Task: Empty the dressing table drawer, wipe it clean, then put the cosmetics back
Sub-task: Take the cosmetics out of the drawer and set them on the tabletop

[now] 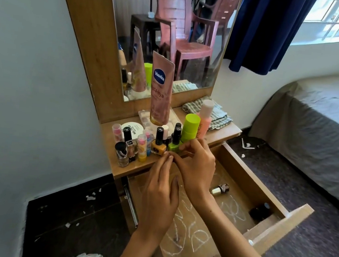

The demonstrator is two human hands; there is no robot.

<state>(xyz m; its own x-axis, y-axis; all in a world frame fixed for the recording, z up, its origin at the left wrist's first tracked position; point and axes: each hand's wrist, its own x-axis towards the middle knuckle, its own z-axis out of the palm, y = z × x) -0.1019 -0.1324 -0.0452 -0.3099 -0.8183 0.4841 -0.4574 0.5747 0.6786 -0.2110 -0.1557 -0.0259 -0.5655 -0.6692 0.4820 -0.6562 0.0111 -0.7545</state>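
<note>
The wooden drawer is pulled out below the dressing table top. White smears mark its floor. A small gold-and-dark bottle lies inside it, and a dark jar sits in the front right corner. My right hand pinches a green nail polish bottle standing at the top's front edge. My left hand reaches up with straight fingers, their tips touching the base of a yellow nail polish bottle. Several more polishes and lip balms stand to the left.
A tall Vaseline tube, a lime green bottle and a pink bottle stand behind the polishes. A folded checked cloth lies at the back right, below the mirror. A bed is to the right.
</note>
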